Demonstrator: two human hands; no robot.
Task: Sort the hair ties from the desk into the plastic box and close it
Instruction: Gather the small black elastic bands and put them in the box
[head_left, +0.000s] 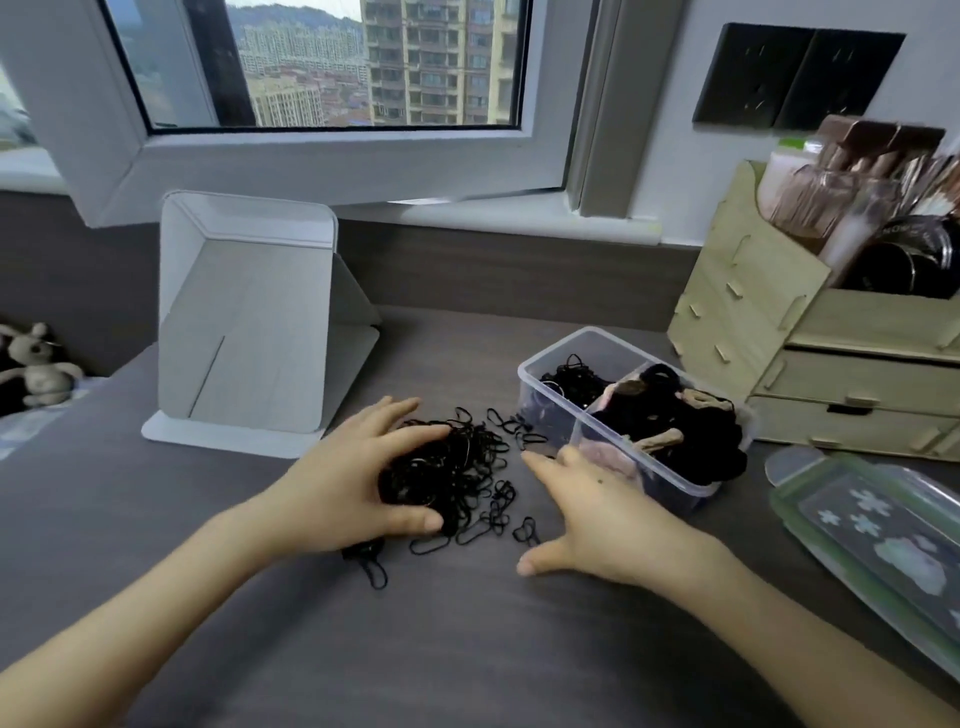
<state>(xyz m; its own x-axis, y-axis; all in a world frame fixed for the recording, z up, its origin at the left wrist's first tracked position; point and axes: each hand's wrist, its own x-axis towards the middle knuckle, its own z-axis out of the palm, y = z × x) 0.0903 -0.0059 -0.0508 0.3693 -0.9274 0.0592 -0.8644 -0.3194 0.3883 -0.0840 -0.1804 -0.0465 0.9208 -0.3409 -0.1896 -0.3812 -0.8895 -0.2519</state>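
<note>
Running far-left to near-right: plastic box (685, 486).

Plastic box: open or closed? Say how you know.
Open: the plastic box shows its hair ties uncovered, and the lid lies apart on the desk.

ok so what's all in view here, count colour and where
loose hair ties: many, black, heaped on desk centre
plastic box: one, clear, open, right of heap, ties in both compartments
lid: one, green-rimmed, desk far right
wooden organiser: one, pale, behind box
folding stand: one, white, upright, back left
wall sockets: two, black, upper right
soft toy: one, grey, far left
desk: one, dark grey, underneath
left hand: one, curled round the heap
right hand: one, open, between heap and box
</note>
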